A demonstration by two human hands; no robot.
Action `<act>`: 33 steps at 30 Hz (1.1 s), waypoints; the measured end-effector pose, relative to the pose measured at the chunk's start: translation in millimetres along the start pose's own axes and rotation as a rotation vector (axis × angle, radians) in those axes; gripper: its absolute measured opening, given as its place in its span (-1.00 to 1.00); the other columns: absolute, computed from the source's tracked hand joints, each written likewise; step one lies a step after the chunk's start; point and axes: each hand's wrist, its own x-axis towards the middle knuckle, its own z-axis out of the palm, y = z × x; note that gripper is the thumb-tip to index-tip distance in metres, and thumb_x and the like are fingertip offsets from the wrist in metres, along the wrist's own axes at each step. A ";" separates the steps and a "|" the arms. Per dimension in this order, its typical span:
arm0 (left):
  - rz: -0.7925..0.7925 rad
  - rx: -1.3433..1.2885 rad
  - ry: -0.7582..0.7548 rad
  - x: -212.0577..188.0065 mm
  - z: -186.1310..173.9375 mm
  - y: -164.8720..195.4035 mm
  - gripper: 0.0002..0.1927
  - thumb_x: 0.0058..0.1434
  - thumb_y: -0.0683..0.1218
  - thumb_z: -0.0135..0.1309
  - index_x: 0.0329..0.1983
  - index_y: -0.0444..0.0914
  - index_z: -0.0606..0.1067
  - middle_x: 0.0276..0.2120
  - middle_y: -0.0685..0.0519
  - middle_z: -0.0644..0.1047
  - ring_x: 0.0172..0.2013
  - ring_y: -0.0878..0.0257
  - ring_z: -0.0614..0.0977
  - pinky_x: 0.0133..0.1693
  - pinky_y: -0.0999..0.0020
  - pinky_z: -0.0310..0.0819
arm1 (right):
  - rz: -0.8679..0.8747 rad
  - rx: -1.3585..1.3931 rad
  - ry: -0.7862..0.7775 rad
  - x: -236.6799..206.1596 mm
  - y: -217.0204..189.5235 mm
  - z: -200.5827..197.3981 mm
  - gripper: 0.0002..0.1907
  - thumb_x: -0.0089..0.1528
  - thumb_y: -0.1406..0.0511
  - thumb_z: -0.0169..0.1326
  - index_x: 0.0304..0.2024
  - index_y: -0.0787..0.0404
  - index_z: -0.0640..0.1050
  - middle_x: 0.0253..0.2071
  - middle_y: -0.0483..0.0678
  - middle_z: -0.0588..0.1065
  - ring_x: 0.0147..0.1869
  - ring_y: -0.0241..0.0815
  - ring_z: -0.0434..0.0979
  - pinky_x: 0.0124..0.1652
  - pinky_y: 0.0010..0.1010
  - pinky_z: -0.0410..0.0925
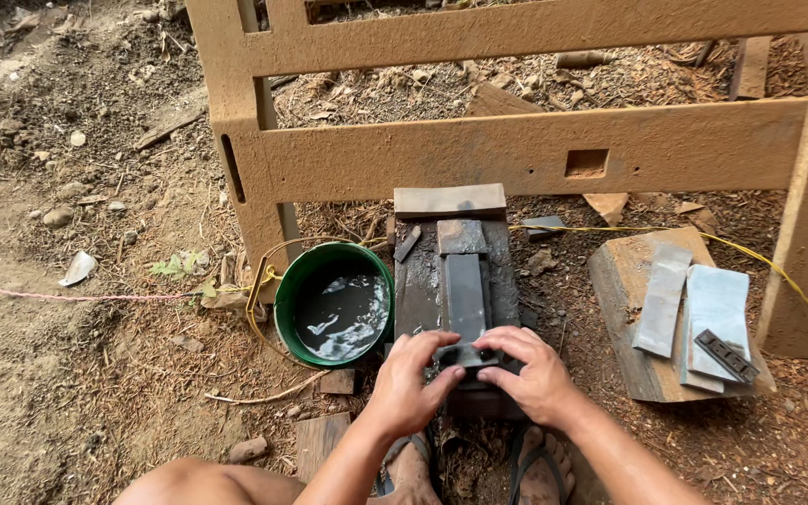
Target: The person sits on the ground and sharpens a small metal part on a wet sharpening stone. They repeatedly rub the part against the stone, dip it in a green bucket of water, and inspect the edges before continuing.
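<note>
Plane blade (466, 355) flat on dark whetstone (465, 295), lower centre | left hand (411, 379) and right hand (530, 374) fingers pressed together on its ends | stone wet, honing looks midway | green water bucket (334, 304) left of stone

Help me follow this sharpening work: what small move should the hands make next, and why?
Probably push the small metal blade forward along the dark stone. The left hand and right hand press it flat at the stone's near end, with most of the wet stone ahead of it.
</note>
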 end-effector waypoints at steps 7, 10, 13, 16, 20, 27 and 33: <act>-0.094 -0.261 0.095 -22.3 14.5 15.6 -0.62 0.20 -0.10 0.20 0.09 -0.23 0.53 0.07 0.01 0.60 0.10 0.11 0.63 0.10 0.22 0.49 | 0.295 0.252 0.131 -13.1 4.9 16.8 -0.54 0.11 0.15 0.29 0.06 0.08 0.62 -0.02 -0.08 0.59 0.11 -0.20 0.57 0.15 -0.34 0.39; -0.170 -0.292 0.076 -24.7 19.3 16.0 -0.63 0.21 -0.09 0.21 0.11 -0.18 0.55 0.12 0.01 0.59 0.16 0.13 0.61 0.18 0.22 0.45 | 0.366 0.267 0.138 -19.4 8.9 26.2 -0.54 0.13 0.13 0.27 0.09 0.02 0.62 -0.08 -0.07 0.59 0.04 -0.18 0.58 0.08 -0.32 0.41; -0.117 -0.344 0.156 -24.4 27.4 9.4 -0.56 0.16 -0.15 0.28 0.13 -0.24 0.54 0.13 -0.09 0.58 0.19 0.05 0.58 0.20 0.15 0.39 | 0.226 0.175 0.199 -7.8 20.1 28.9 -0.57 0.16 0.11 0.25 0.09 -0.06 0.61 -0.07 -0.07 0.56 0.06 -0.15 0.54 0.10 -0.30 0.39; -0.056 -0.403 0.296 21.4 32.5 -6.0 -0.57 0.18 -0.15 0.24 0.15 -0.23 0.54 0.14 -0.10 0.60 0.15 0.06 0.61 0.20 0.20 0.48 | 0.313 0.026 0.185 39.3 39.9 24.6 -0.58 0.22 0.08 0.16 0.15 -0.22 0.60 -0.09 0.00 0.46 0.05 -0.08 0.49 0.11 -0.26 0.41; -0.057 -0.314 0.343 44.7 30.0 -15.6 -0.60 0.23 -0.17 0.23 0.16 -0.22 0.54 0.18 -0.11 0.58 0.14 0.05 0.64 0.16 0.18 0.52 | 0.388 0.087 0.211 54.2 44.8 27.5 -0.58 0.24 0.06 0.10 0.17 -0.20 0.55 0.07 -0.13 0.47 0.13 -0.11 0.44 0.11 -0.19 0.34; -0.068 -0.216 0.358 12.7 42.2 -6.7 -0.56 0.10 -0.24 0.28 0.09 -0.26 0.58 0.10 -0.18 0.60 0.16 -0.03 0.60 0.18 0.14 0.46 | 0.313 -0.049 0.077 30.8 49.6 29.5 -0.55 0.20 0.19 0.08 0.17 -0.17 0.61 -0.14 -0.01 0.42 0.05 -0.12 0.48 0.12 -0.25 0.40; 0.002 -0.187 0.423 8.8 42.9 -8.5 -0.63 0.18 -0.16 0.21 0.08 -0.27 0.57 0.08 -0.13 0.63 0.14 -0.04 0.65 0.13 0.17 0.55 | -0.156 -0.025 0.288 28.0 46.4 33.0 -0.62 0.30 0.26 0.14 0.19 0.07 0.56 0.04 0.15 0.51 0.16 0.09 0.39 0.16 -0.03 0.13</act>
